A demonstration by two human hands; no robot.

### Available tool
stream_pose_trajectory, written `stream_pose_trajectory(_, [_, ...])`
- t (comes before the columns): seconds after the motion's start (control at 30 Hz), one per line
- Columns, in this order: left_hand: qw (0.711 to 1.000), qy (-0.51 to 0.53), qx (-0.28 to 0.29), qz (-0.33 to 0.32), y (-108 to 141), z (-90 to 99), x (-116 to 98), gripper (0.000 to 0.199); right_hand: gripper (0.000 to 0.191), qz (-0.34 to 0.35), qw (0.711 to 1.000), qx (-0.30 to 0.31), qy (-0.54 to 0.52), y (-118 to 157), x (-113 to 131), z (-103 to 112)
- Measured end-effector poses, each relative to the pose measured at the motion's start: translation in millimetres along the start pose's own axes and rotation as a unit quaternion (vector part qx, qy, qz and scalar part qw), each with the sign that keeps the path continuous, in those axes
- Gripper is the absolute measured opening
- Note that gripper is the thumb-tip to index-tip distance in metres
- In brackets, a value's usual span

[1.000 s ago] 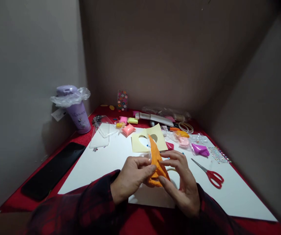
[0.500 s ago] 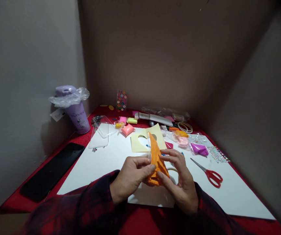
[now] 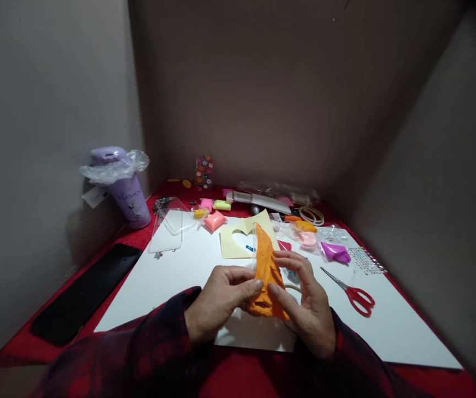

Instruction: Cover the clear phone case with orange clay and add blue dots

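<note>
Between my two hands, above the white board, is a clear phone case covered with orange clay (image 3: 266, 262), held tilted with its clear rim showing along the left edge. My left hand (image 3: 223, 298) pinches the lower left side between thumb and fingers. On the other side, my right hand (image 3: 306, 304) rests its thumb on the clay's face, with the fingers bent over the right edge. The clay looks uneven, with a dark gap near the bottom. Behind it lies a yellow paper with a heart-shaped cutout (image 3: 231, 249), partly hidden.
Red-handled scissors (image 3: 357, 298) lie to the right on the white board (image 3: 407, 337). At left are a black phone (image 3: 86, 293) and a purple tumbler (image 3: 130, 202). Clear phone cases (image 3: 166, 237), a coral clay packet (image 3: 215, 221), a purple clay packet (image 3: 335, 252) and a gem sheet (image 3: 368, 261) lie farther back.
The orange-covered case has turned so that more of its face shows. My right thumb and fingers have shifted slightly on it, while my left hand keeps its pinch.
</note>
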State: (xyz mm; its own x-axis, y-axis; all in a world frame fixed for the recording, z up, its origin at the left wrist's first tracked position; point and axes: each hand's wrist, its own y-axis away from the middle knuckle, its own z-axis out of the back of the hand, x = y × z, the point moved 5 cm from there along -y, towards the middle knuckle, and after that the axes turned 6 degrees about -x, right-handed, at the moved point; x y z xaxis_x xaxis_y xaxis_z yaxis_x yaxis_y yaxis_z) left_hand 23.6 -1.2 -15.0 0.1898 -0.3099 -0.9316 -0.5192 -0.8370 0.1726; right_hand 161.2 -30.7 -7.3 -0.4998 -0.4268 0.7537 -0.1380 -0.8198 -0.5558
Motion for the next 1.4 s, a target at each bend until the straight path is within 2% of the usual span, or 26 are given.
stream_pose_trajectory(0.2, [1.000, -0.002, 0.000, -0.002, 0, 0.5, 0, 0.025, 0.046, 0.018, 0.997, -0.050, 0.063, -1, 7, 4])
stream_pose_trajectory(0.37, [1.000, 0.016, 0.000, -0.008, 0, 0.8, -1, 0.026, 0.054, 0.003, 0.998, -0.054, 0.034, 0, 7, 4])
stream_pose_trajectory(0.47, [1.000, 0.016, 0.005, -0.014, -1, 1.1, -2, 0.025, 0.065, -0.031, 0.997, -0.066, 0.028, 2, 0, 4])
stream_pose_trajectory(0.57, [0.999, 0.016, -0.007, -0.031, -3, 3.1, -2, 0.024, 0.071, -0.117, 0.990, -0.070, -0.048, 1, -11, 3])
stream_pose_trajectory(0.63, [0.999, 0.026, -0.015, -0.041, -5, 4.1, -2, 0.024, 0.062, -0.208, 0.961, -0.029, -0.178, 1, -19, -4])
stream_pose_trajectory(0.7, [0.998, 0.038, -0.013, -0.040, -5, 3.4, -1, 0.025, 0.045, -0.296, 0.904, 0.032, -0.307, 2, -21, -13])
stream_pose_trajectory(0.77, [0.998, 0.046, -0.003, -0.033, -6, 1.6, 1, 0.029, 0.034, -0.334, 0.865, 0.055, -0.370, 4, -21, -17])
stream_pose_trajectory(0.8, [0.998, 0.051, 0.004, -0.030, -6, 0.5, 1, 0.031, 0.031, -0.335, 0.863, 0.048, -0.376, 4, -21, -15])
stream_pose_trajectory(0.9, [0.998, 0.060, 0.019, -0.021, -6, -1.3, 4, 0.033, 0.026, -0.313, 0.879, 0.018, -0.361, 5, -22, -11])
stream_pose_trajectory(1.0, [0.998, 0.053, 0.016, -0.006, -8, -0.3, 9, 0.031, 0.024, -0.298, 0.884, 0.027, -0.359, 7, -21, -13])
stream_pose_trajectory(1.2, [0.999, 0.047, -0.025, 0.004, -11, 4.4, 12, 0.030, 0.024, -0.316, 0.847, 0.067, -0.422, 8, -15, -21])
stream_pose_trajectory(1.4, [0.997, 0.074, 0.024, 0.024, -7, 0.2, 10, 0.036, 0.024, -0.315, 0.847, 0.066, -0.422, 8, -12, -20])
